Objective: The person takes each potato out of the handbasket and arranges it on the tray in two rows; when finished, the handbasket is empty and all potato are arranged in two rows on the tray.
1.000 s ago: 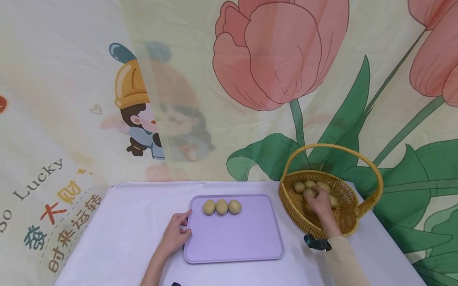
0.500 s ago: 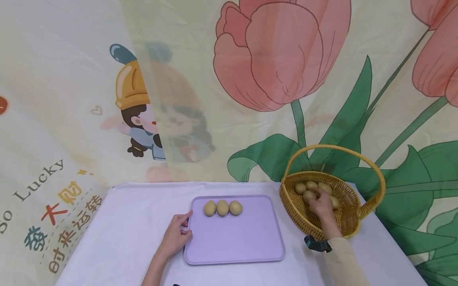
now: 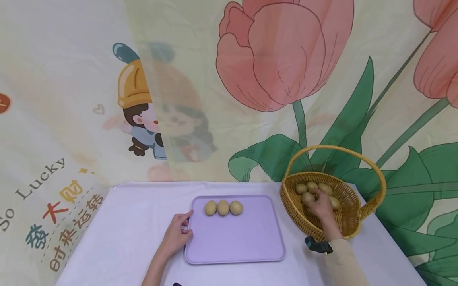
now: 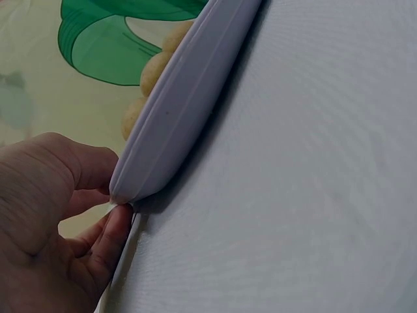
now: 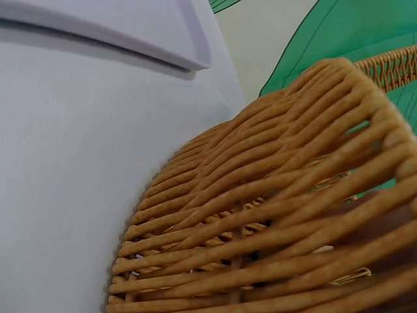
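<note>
Three potatoes lie in a row along the far side of a lilac tray. My left hand pinches the tray's left rim; in the left wrist view the thumb and fingers meet at the tray's corner. Over at the right, my right hand reaches down into a wicker basket with curled fingers on a potato. Several other potatoes lie around it in the basket. In the right wrist view, the woven wall hides most of that hand.
The basket's tall arched handle rises over the potatoes. A white cloth covers the table. Behind stands a printed curtain with tulips and a cartoon figure. A dark band sits on my right wrist.
The potato at my right fingertips has shifted slightly nearer and to the left inside the basket. My left hand and the tray stay put.
</note>
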Demonstrator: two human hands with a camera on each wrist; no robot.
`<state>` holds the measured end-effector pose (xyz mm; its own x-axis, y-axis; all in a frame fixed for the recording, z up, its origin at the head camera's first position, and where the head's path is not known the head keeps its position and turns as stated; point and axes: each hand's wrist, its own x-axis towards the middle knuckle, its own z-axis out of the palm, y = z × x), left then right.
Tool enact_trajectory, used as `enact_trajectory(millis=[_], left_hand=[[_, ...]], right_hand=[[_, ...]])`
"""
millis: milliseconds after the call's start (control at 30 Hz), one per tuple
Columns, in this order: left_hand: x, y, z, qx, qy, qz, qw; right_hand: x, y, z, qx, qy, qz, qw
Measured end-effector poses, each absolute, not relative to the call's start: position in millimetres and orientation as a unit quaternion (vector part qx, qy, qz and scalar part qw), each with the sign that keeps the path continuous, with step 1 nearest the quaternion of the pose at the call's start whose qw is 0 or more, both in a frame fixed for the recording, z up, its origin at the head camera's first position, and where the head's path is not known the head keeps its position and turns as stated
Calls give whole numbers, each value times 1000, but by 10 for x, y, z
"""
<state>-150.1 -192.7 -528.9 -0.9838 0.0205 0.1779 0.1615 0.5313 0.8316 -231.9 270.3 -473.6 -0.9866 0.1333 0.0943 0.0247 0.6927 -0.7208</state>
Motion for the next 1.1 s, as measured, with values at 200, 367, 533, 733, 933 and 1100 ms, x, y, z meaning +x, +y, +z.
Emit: enact_trajectory(millis=[200,367,533,733,933,1100], left_hand=[[-1504,-1926,-5281,-57,-874,-476,75],[-1490,-1926,-5265,-48,-875,-477,64],[-1488,-1925,-5265,-48,-874,-479,64],[-1481,-1926,-5265,-52,-871,-484,65],[-1499,-1932,-5293,-49,-873,-481,67],[-1494,-1934,-5284,-51,-874,-479,68]], right_hand=[[-2267,2676,-4680,-53,-914,398,60],[-2184,2621,-4560,-74,-901,424,51],[-2118,2553,-4416,-72,-884,458,62],[-2056,2422,-4299,-72,-877,471,58],[-2071,2296,-4262,-65,-871,483,60],[-2093,2211,-4255,-54,-867,492,56]])
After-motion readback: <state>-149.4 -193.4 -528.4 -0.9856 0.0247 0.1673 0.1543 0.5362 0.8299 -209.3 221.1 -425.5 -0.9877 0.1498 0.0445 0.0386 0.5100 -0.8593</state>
